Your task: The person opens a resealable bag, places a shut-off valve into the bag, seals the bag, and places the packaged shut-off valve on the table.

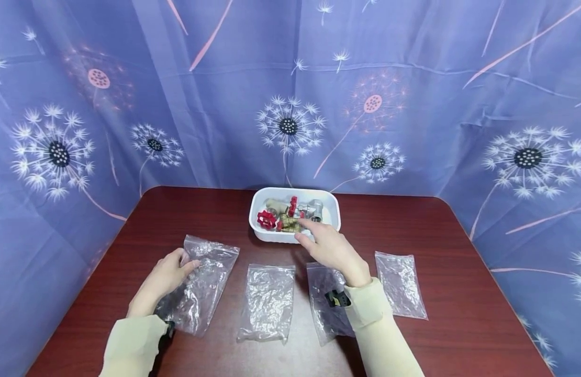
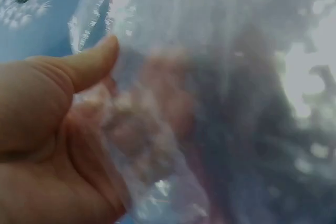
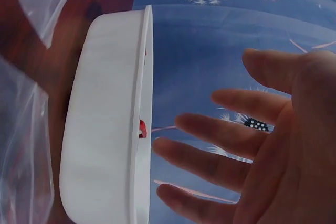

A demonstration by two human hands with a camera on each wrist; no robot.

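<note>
Left hand (image 1: 165,277): we record its fingers clamped on a clear plastic bag (image 1: 203,285), the thumb in front of the film and the other fingers showing blurred behind it. Right hand (image 1: 333,248): its fingers are spread apart over the near right part of a white tray (image 1: 271,236); whether they touch its contents we cannot tell.

Bags, four counted: the first in the left fingers; the second bag (image 1: 269,301) to the right of those fingers, flat on the bench (image 1: 465,298); the third bag (image 1: 321,301) below the right fingers, toward the person, partly covered by the right wrist; the fourth bag (image 1: 401,285) to the right of the right fingers.

Tray, one. Inside, we count two larger red handles: a red wheel (image 1: 266,220) left of the right fingers, and a red handle (image 1: 292,206) just beyond them. Brass fittings (image 1: 290,225) lie by the index fingertip; a silvery fitting (image 1: 315,209) sits just past the fingers. Pieces overlap, so our total stays uncertain. In the way: the tray's raised wall, which hides most contents from the right wrist view. Beyond the right fingers and tray hangs one blue dandelion curtain (image 1: 224,104).
</note>
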